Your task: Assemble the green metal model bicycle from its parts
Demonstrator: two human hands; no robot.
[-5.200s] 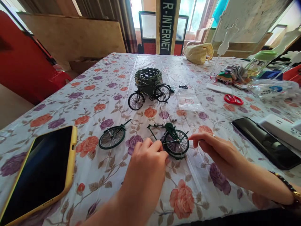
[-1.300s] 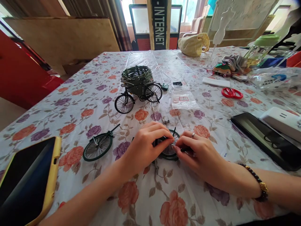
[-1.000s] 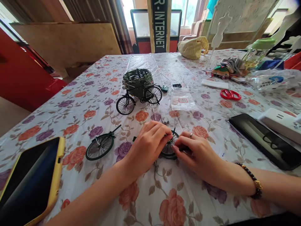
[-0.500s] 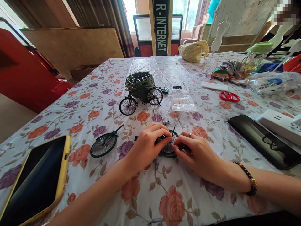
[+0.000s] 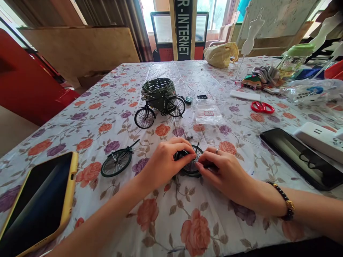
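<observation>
Between my two hands lies a small dark model bicycle wheel (image 5: pixel 192 167) with thin spokes, partly hidden by my fingers. My left hand (image 5: pixel 175 155) pinches at the wheel's upper middle, thumb and fingertips together. At its right side my right hand (image 5: pixel 221 167) has its fingers closed around a part too small to make out. A second model wheel (image 5: pixel 117 163), with a fender and a thin rod attached, rests left of my left forearm. Further back stands a black miniature bicycle (image 5: pixel 160 109) against a dark woven basket (image 5: pixel 158 87).
A yellow-cased phone (image 5: pixel 40 200) lies at left, a black phone (image 5: pixel 300 157) and white power strip (image 5: pixel 318 139) at right. Red scissors (image 5: pixel 262 107), a small clear plastic bag (image 5: pixel 208 113), a yellow bag (image 5: pixel 219 56) and a green-lidded jar (image 5: pixel 296 59) are further back on the flowered tablecloth (image 5: pixel 193 203).
The camera view has shifted slightly. My left hand's fingers have moved a little over the wheel; both hands stay at it.
</observation>
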